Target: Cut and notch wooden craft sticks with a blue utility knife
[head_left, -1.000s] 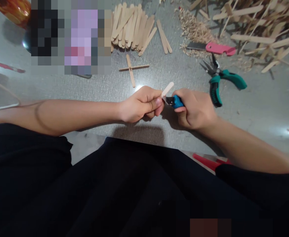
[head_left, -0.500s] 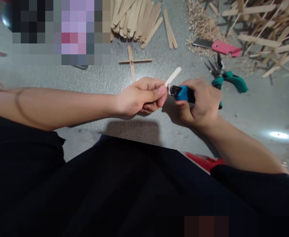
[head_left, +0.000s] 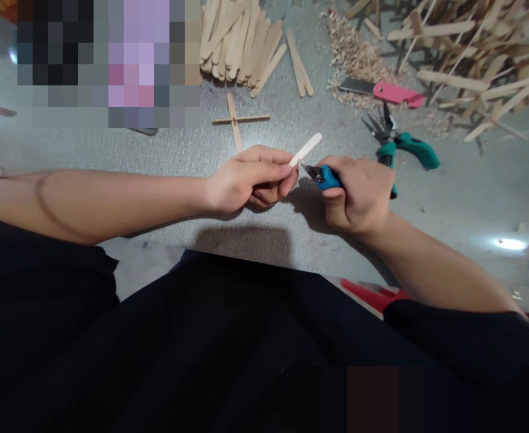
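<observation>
Pinched between the thumb and fingers of my left hand (head_left: 257, 177) is a pale wooden craft stick (head_left: 308, 147), its rounded free end pointing up and right. My right hand (head_left: 358, 189) wraps round a blue and black utility knife (head_left: 327, 176). The knife's tip lies close to the stick's lower edge, near my left fingertips; I cannot tell whether it touches. Beyond my left hand, two craft sticks form a cross (head_left: 233, 119) on the grey table (head_left: 174, 174).
Pliers with green handles (head_left: 411, 147) lie beyond my right hand. Behind them are a pink-handled folding blade (head_left: 395, 93), wood shavings (head_left: 354, 51) and a heap of crossed sticks (head_left: 485, 81). A pile of craft sticks (head_left: 241, 45) lies at the back. Something red (head_left: 372, 294) shows at the table's front edge.
The knife has tilted, and its tip has drawn slightly away from the stick. Both hands keep their holds. The whole view has shifted a little.
</observation>
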Demonstrator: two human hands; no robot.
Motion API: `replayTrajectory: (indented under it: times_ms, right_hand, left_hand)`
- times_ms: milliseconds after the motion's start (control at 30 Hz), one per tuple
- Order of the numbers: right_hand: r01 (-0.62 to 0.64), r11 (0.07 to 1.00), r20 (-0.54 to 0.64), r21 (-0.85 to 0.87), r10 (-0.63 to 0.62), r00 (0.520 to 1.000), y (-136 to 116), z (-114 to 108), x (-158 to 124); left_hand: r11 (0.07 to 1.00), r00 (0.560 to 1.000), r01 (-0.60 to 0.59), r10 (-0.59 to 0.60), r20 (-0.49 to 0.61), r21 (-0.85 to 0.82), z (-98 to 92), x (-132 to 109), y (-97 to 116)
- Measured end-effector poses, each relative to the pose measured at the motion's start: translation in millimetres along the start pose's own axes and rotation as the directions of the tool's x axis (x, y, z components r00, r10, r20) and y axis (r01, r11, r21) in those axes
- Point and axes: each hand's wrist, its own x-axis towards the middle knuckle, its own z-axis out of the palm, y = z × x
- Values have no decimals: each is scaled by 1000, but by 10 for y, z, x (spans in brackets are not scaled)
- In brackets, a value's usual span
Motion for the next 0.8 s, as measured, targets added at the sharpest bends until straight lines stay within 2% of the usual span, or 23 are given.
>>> replayTrajectory:
  times_ms: [133,300,467,667,800]
  right_hand:
    - [49,999,-41,-11,-49,998,23,41,-1]
    - [183,982,-212,53,-168,963,80,112,14]
    - [234,969,-223,78,-212,952,96,109,32]
    - [233,971,-248,61,-211,945,80,128,28]
    - [249,963,-265,106,-214,940,69,151,27]
  left_hand:
    - [999,999,30,-30,-31,-14,42,-21,40]
    - [999,993,49,-49,-107,-6,147,-90,110]
    - [994,996,8,1,-91,106,185,-114,127]
    - [979,988,-26,56,-145,200,198,-98,103]
    - [969,987,-95,122,-105,229,168,-79,51]
